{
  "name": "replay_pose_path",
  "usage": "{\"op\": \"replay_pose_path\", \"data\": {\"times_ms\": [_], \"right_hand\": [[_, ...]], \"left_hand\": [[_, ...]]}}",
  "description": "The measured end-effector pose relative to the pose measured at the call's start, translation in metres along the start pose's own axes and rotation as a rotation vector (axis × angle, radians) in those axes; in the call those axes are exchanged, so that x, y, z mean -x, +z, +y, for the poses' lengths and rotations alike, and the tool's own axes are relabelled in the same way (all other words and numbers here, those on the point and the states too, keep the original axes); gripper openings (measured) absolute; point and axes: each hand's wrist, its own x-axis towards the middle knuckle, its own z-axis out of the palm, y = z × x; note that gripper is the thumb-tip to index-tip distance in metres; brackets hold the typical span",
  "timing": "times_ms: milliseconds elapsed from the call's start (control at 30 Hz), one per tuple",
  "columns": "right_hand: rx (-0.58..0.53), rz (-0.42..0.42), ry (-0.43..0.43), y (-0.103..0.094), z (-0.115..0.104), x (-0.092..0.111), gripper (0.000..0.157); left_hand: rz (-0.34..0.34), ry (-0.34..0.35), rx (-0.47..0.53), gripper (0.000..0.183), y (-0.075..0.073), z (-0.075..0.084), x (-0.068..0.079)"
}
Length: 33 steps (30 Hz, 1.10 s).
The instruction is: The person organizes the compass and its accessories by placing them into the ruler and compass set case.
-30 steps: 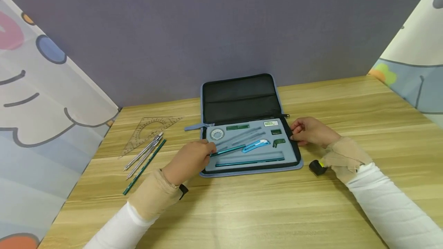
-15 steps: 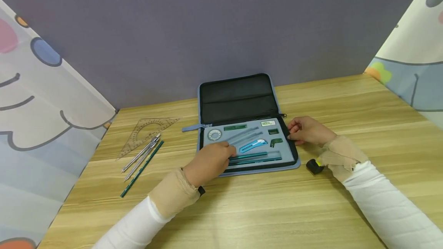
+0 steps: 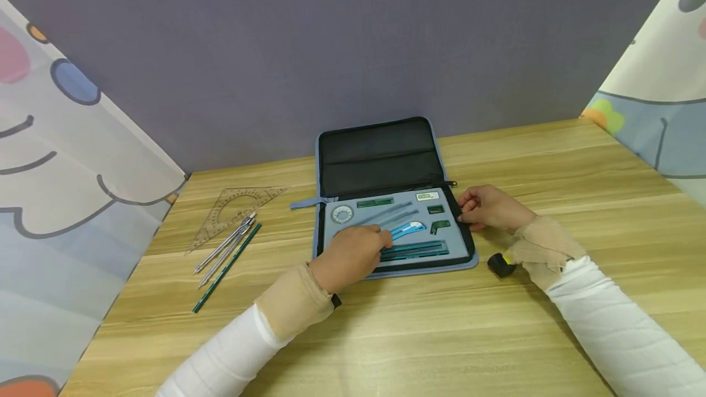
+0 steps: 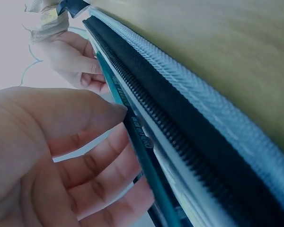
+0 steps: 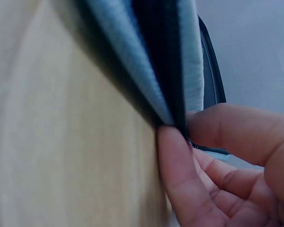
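Observation:
An open zip-up stationery case [image 3: 386, 167] with a blue edge and black lining lies at the table's back. Its grey tray [image 3: 463, 247] holds several items. Over the tray's front left, my left hand [image 3: 353, 253] pinches a dark green pencil [image 4: 149, 163] between thumb and fingers. That pencil lies beside a second green pencil [image 3: 421, 255] in the front slot; their left ends are hidden by the hand. A blue utility knife [image 3: 409, 229] lies just behind, partly covered. My right hand [image 3: 493, 208] pinches the case's right edge between thumb and index finger.
In the tray also sit a round white dial [image 3: 342, 214], an eraser [image 3: 426, 196] and small green pieces [image 3: 439, 226]. Left of the case lie a clear set square [image 3: 212, 222], metal compasses [image 3: 228, 250] and another green pencil [image 3: 227, 268]. A grey panel [image 3: 353, 48] stands behind.
My left hand has moved right across the tray, bringing the pencil down into the front slot beside the other one. The right hand stays at the case's edge.

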Motion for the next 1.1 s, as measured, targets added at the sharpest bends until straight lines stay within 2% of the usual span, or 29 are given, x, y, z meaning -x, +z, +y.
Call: {"op": "replay_pose_path", "data": {"times_ms": [233,500,867,1100], "right_hand": [[-0.009,0.003,0.003,0.0009,-0.0014,0.0009,0.03],[-0.024,0.007,-0.011,0.0012,-0.0011,0.0022,0.031],[-0.015,0.004,-0.006,0.0009,0.0,0.0017,0.033],[-0.012,0.001,-0.014,0.0,0.0014,0.0013,0.032]], "left_hand": [[-0.011,0.006,0.006,0.022,0.0027,0.0005,-0.0036],[0.009,0.038,0.016,0.022,0.0085,-0.0005,-0.0064],[0.008,0.059,0.049,0.024,0.0074,-0.0002,-0.0048],[0.007,0.049,0.059,0.024,0.008,0.0017,-0.0046]]}}
